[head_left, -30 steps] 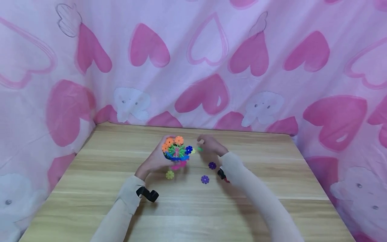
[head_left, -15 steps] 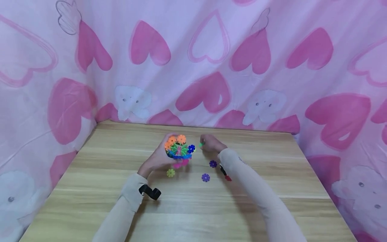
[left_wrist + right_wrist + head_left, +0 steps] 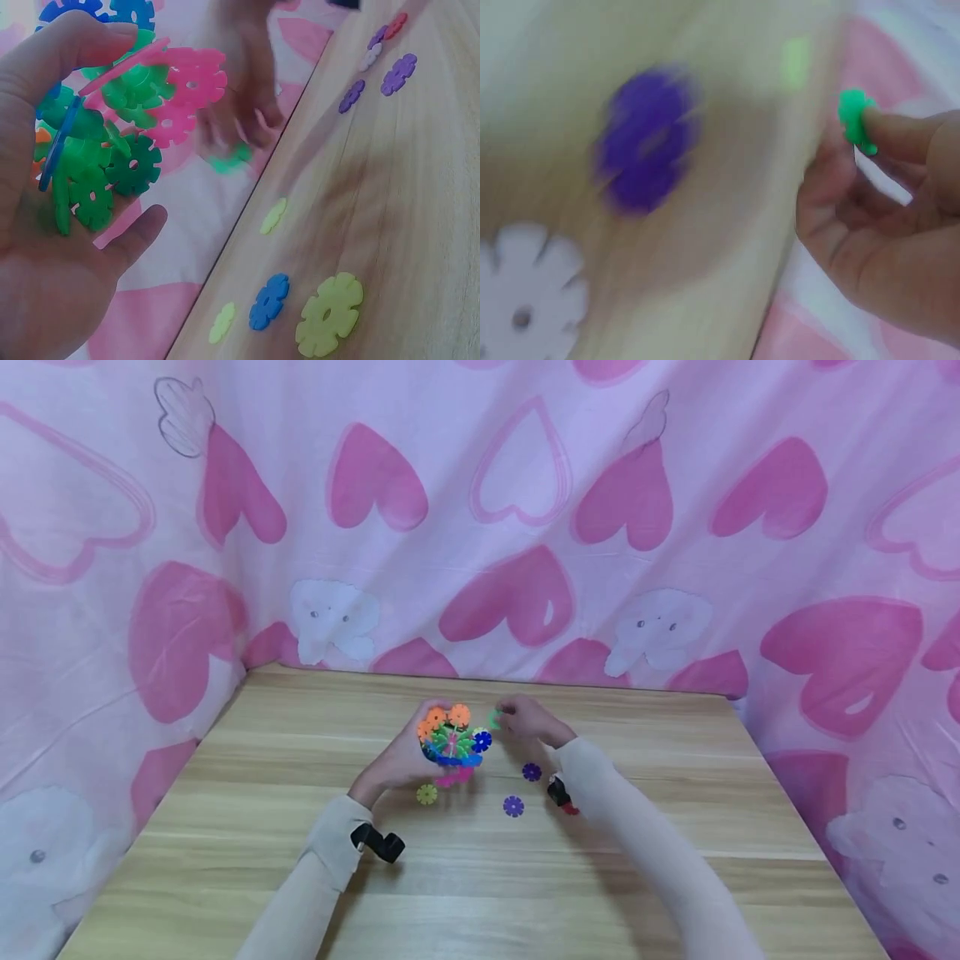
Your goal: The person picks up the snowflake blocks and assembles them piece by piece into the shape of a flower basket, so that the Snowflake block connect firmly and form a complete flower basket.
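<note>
The left hand [image 3: 401, 758] curls its fingers and thumb round a cluster of joined flower-shaped discs [image 3: 452, 746], green, orange, pink and blue, held above the table. To its right, the right hand [image 3: 528, 720] is closed down to a pinch on a green disc [image 3: 852, 112], with the two grips near each other but apart.

Under both runs a light tabletop [image 3: 465, 902] with streaked wood grain, its far edge a little beyond the hands; soft arm shadows fall on the side nearer the person. On the wood, a blue disc [image 3: 277, 289] and a yellow disc [image 3: 330, 334] lie near the left grip. Nearer the person than the right grip are a dark purple disc [image 3: 532, 772] and a lighter purple disc [image 3: 513, 807], with a white disc [image 3: 536, 277] and a red disc [image 3: 397, 25] close by.

Beyond the hands and along both sides hangs a pale pink curtain [image 3: 450, 410], printed with deeper pink hearts and white animal figures, loosely creased.
</note>
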`<state>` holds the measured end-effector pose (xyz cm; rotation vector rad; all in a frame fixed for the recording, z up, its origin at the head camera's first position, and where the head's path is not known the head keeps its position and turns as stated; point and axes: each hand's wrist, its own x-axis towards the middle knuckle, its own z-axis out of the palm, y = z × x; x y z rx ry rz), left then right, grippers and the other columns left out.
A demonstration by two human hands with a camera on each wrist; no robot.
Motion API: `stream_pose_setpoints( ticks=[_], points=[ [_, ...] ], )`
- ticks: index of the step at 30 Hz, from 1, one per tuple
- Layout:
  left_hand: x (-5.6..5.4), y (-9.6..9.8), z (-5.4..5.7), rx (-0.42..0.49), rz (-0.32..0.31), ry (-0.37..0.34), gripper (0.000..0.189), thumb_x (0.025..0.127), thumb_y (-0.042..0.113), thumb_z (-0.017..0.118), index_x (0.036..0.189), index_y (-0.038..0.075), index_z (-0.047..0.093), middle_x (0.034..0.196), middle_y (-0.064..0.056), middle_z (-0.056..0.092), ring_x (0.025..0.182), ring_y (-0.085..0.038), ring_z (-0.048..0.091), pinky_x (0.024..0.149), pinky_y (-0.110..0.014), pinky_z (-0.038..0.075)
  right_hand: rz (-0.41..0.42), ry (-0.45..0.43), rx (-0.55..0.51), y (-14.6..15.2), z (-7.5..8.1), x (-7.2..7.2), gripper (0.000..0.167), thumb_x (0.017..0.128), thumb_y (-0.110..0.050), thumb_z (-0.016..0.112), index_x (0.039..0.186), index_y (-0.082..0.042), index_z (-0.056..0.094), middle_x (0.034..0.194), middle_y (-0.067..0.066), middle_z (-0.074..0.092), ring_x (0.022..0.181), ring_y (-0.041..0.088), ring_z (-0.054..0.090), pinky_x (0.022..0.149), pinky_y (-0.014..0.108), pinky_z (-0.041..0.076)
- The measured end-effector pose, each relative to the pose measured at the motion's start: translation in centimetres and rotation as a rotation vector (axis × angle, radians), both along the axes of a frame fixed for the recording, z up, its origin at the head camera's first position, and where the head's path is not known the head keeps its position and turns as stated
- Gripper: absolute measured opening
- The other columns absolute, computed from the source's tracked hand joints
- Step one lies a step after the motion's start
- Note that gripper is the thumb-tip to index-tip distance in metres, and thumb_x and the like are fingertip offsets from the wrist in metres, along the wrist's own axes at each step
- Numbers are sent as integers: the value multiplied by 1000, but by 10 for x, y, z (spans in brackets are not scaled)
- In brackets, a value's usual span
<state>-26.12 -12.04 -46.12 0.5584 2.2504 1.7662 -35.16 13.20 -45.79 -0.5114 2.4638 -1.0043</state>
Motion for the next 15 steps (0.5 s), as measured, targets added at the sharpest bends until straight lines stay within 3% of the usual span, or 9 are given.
stream_pose_setpoints(
  ticks=[3, 5, 9, 11, 15],
  points=[
    [-1, 1, 0, 1, -12, 6, 100, 66, -4, 81, 147, 18, 26, 133, -14, 53, 116, -30, 59, 101, -45, 52, 12, -161, -181, 5, 26, 9, 18, 103, -18, 55, 100, -2, 63, 86, 8, 62, 74, 17, 56, 69, 30, 52],
    [-1, 1, 1, 12, -25, 10, 101, 65, -5, 80, 148, 15, 25, 133, -15, 52, 115, -31, 58, 99, -44, 53, 28, -233, -249, 6, 42, 15, 19, 102, -17, 57, 99, 0, 63, 82, 5, 62, 71, 14, 55, 67, 26, 51],
    [0, 4, 3, 52, -54, 14, 100, 64, -8, 78, 146, 14, 26, 134, -15, 51, 113, -30, 57, 92, -39, 57, 80, -268, -272, 4, 63, 30, 22, 101, -15, 59, 84, -1, 63, 69, 1, 54, 59, 12, 44, 57, 22, 40],
    [1, 6, 5, 75, -68, 12, 99, 65, -9, 78, 145, 14, 26, 134, -16, 50, 113, -30, 58, 92, -38, 57, 92, -263, -266, 3, 67, 35, 26, 100, -16, 59, 76, -7, 62, 66, 1, 49, 56, 12, 39, 56, 23, 37],
    [2, 9, 6, 76, -71, 11, 99, 65, -8, 79, 145, 13, 25, 134, -16, 51, 112, -30, 59, 94, -37, 56, 84, -271, -276, 2, 66, 39, 30, 101, -14, 57, 73, -5, 60, 64, 1, 45, 56, 13, 35, 55, 23, 34]
  ],
)
